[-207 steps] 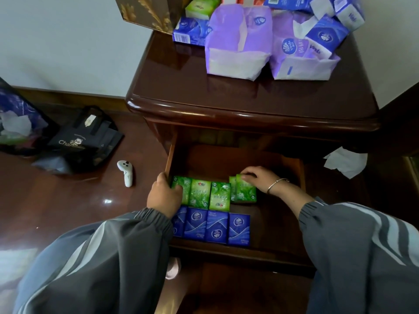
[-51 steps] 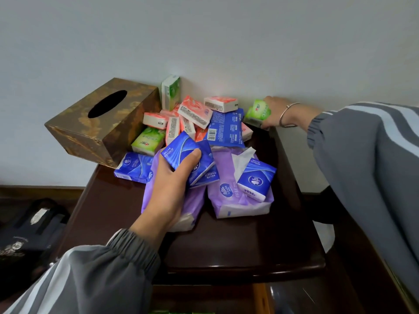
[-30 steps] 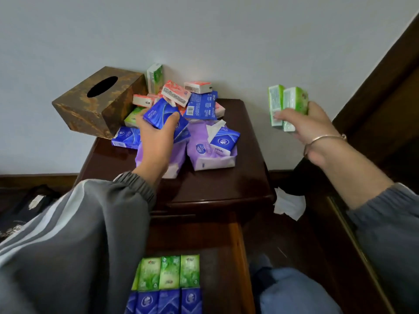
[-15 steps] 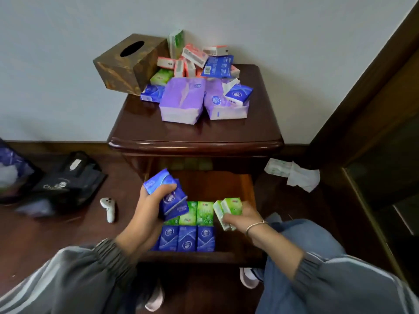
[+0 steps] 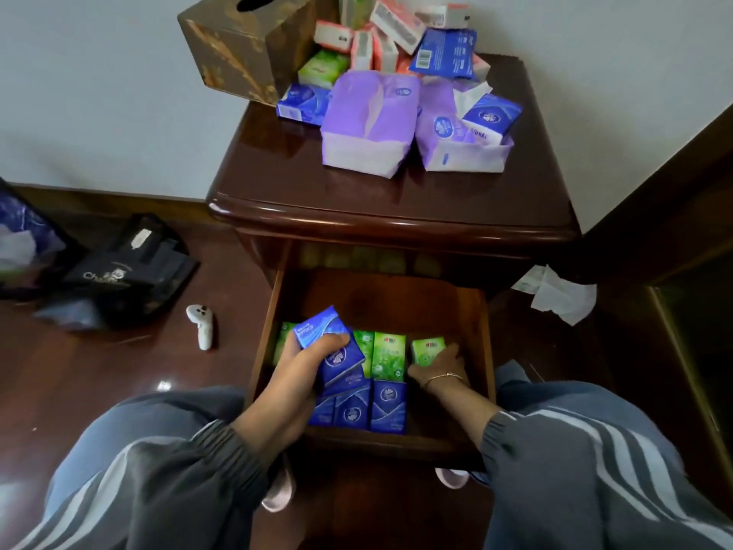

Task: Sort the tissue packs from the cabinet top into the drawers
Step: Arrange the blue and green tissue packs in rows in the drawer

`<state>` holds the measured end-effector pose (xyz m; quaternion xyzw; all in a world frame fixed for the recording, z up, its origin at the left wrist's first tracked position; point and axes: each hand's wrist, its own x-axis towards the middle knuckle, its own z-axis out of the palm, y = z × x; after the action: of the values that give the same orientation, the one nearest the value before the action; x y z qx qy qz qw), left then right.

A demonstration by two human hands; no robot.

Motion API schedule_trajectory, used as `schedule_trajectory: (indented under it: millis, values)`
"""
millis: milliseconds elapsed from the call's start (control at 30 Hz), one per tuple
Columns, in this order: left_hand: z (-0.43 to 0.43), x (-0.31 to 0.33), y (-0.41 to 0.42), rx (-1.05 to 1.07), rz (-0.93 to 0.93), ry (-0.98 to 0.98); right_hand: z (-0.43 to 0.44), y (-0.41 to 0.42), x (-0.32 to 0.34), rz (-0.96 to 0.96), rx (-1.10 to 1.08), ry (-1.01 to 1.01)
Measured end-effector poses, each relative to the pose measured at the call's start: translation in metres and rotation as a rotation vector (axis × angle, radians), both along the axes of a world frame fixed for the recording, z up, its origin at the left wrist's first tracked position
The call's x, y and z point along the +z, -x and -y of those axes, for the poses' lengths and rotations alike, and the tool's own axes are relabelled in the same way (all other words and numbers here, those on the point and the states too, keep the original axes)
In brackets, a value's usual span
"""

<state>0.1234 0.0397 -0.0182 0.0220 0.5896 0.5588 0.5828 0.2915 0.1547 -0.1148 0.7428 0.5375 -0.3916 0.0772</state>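
Head view: both hands work inside the open dark wooden drawer (image 5: 482, 331).
Rows: green packs (image 5: 388, 357) behind blue packs (image 5: 388, 406), long axes front-to-back.
Left hand (image 5: 295, 375): gripping blue tissue packs (image 5: 329, 345) above the drawer's left rows.
Right hand (image 5: 440, 365): nearer the gap; clasps a green tissue pack (image 5: 426, 349) at the green row's right end.

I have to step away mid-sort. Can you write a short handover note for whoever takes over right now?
Left hand: holding blue packs over the open drawer.
Right hand: setting a green pack at the right end of the green row.
Done: a green row and a blue row are in the drawer.
Left: pink packs, more blue and green, and two purple packs remain on the cabinet top.
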Motion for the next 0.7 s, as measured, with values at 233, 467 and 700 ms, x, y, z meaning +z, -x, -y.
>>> schedule_trajectory:
  millis: [233, 467, 700]
  values:
    - [-0.005, 0.0, 0.002, -0.04, 0.017, 0.01, -0.019, -0.01, -0.002, -0.178, -0.184, 0.057]
    - [-0.005, 0.003, 0.005, -0.077, 0.039, 0.007, -0.011, 0.003, -0.011, -0.304, -0.22, -0.093]
    - [-0.005, 0.004, 0.003, -0.127, 0.055, 0.002, -0.024, -0.004, -0.009, -0.169, 0.042, 0.066]
